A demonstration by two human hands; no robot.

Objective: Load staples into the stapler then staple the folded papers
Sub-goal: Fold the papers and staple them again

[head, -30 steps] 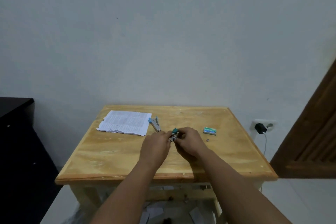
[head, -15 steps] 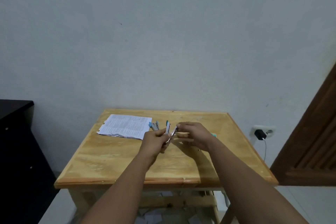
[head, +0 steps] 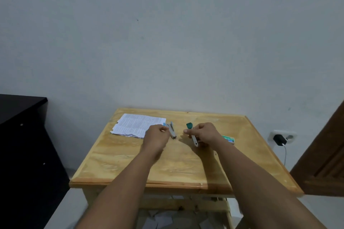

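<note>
- Stapler with a green end (head: 192,134) is just right of the frame's centre, above the wooden table (head: 167,165), gripped in the right hand (head: 204,134); its green tip points up toward the wall and its metal end pokes out below the fingers.
- Right hand's fingers are curled round that stapler, thumb toward the middle of the frame.
- A second stapler with a blue end (head: 171,129) lies on the tabletop just left of centre, its metal nose pointing toward the bottom of the frame.
- Left hand (head: 155,138) is beside that blue one, fingers curled, the fingertips right at its side; whether they actually pinch it I cannot tell from here.
- The two hands are apart, with bare wood showing between them.
- Folded papers (head: 137,125), printed sheets in a stack, lie left of centre near the table's far edge, their corner close to the blue stapler.
- A small green staple box (head: 228,139) sits on the table right of the right hand, partly hidden by the wrist.
- A wall socket with a black charger (head: 278,140) is at the right of the frame, and a dark cabinet (head: 22,135) stands at the left.
</note>
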